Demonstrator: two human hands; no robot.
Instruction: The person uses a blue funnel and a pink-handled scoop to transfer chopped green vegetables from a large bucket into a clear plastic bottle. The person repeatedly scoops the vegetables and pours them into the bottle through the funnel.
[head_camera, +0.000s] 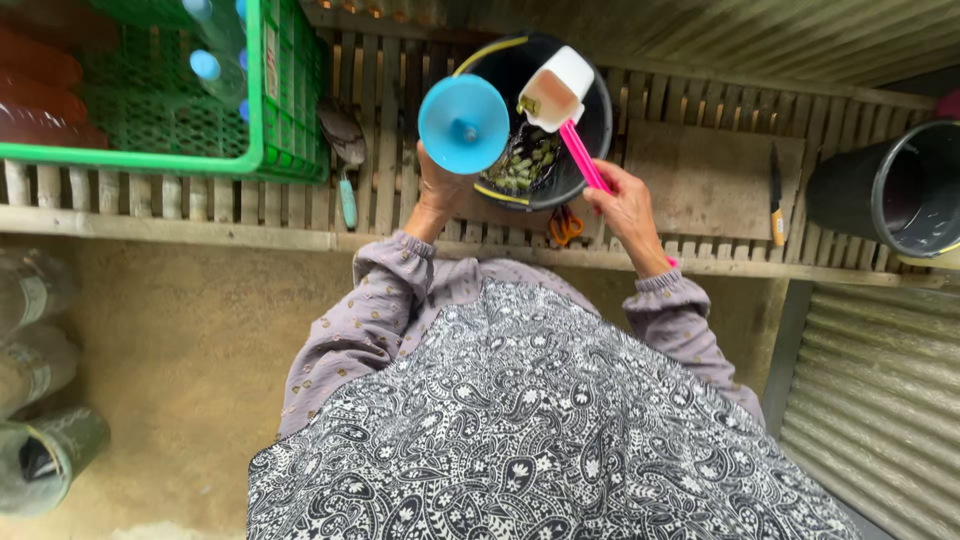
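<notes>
Two hands worked above a black bucket (597, 130) on the slatted bench (700, 190). Left hand (440, 190) gripped a blue funnel (464, 123); right hand (625, 205) clasped a pink-handled white scoop (556, 92), full of brownish liquid, raised beside the funnel. Pouring appeared not yet begun; green pieces remained in the bucket.

1. Soft, even daylight falls across everything; nothing is harshly lit.
2. Shadows are faint, deepest inside the black bucket (560, 120).
3. Wide-lens distortion bends the slatted bench (700, 180) and stretches the corners.
4. The centre is sharp, while the left edge blurs.
</notes>
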